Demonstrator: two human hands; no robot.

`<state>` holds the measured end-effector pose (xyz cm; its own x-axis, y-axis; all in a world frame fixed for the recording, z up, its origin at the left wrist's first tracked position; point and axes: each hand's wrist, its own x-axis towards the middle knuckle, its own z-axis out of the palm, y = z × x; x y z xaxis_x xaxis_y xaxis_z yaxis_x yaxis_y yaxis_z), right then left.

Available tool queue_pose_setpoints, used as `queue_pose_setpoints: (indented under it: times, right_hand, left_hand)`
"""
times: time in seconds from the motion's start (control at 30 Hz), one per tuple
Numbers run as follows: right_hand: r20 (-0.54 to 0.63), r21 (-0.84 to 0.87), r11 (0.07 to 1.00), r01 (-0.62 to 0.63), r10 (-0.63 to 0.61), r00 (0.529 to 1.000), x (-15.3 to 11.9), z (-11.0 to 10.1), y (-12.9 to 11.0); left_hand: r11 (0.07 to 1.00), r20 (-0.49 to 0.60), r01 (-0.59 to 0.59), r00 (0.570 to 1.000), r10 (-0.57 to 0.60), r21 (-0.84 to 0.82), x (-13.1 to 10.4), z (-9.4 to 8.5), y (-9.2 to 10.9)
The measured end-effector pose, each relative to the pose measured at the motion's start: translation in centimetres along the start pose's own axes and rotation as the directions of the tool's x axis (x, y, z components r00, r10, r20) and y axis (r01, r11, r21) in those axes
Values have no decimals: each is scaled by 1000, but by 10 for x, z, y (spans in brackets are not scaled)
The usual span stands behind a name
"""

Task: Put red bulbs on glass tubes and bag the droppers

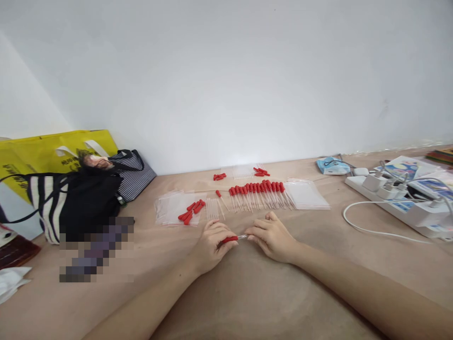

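My left hand (216,241) is closed around a red rubber dropper bulb (230,239). A clear glass dropper tube (242,236) meets the bulb's open end, and my right hand (272,237) pinches that tube, most of which its fingers hide. Beyond my hands lies a row of droppers with red bulbs (256,188), their tubes pointing toward me. One more dropper (218,193) sits slightly apart at the row's left. Bare glass tubes (213,208) lie beside it. Loose red bulbs (191,211) rest on clear plastic bags (166,208) farther left.
Near the wall are more red bulbs (262,172) and tubes (242,171). Clear bags (307,194) lie right of the row. A white power strip (392,203) with chargers and a looping cable (357,226) occupies the right. Bags, including a black one (78,203), stand left.
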<state>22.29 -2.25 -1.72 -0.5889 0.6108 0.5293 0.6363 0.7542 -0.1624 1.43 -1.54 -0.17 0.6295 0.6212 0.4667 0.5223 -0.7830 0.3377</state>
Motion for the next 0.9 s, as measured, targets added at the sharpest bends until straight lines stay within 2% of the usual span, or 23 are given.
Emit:
queue_pose_setpoints:
  times: [0.17,0.23,0.33,0.4,0.43,0.5,0.57,0.63,0.77,0.9]
  right_hand:
    - [-15,-102,993,52,-54,998,-3,0,-3]
    - [-15,-107,994,23,-25,1000,-1,1,-1]
    - [-70,-64,990,-122,117,991,6,6,10]
    - [-137,10,964,-265,264,955,16,11,19]
    - [-168,55,942,-331,335,927,23,14,23]
    - [-191,103,900,-423,435,880,41,21,26]
    - [-190,87,869,-487,494,849,61,29,24]
    - [-186,35,838,-545,542,820,82,36,19]
    - [-130,-53,790,-611,601,789,109,48,13]
    - [-65,-116,786,-607,604,794,116,56,15]
  left_hand:
    - [999,10,13,1000,-14,38,-3,-2,-4]
    - [994,-50,76,996,-72,73,-4,-2,-7]
    - [967,-232,229,952,-199,112,-6,-3,-14]
    - [953,-299,282,924,-239,108,-6,-3,-20]
    - [953,-290,286,925,-246,104,-6,-3,-22]
    - [961,-196,259,951,-237,95,-4,-4,-23]
    - [974,-69,211,976,-206,80,-3,-5,-21]
    - [981,4,180,984,-180,69,-2,-6,-18]
    - [982,18,176,984,-177,67,-2,-7,-16]
    - [983,34,172,984,-175,66,-3,-6,-20]
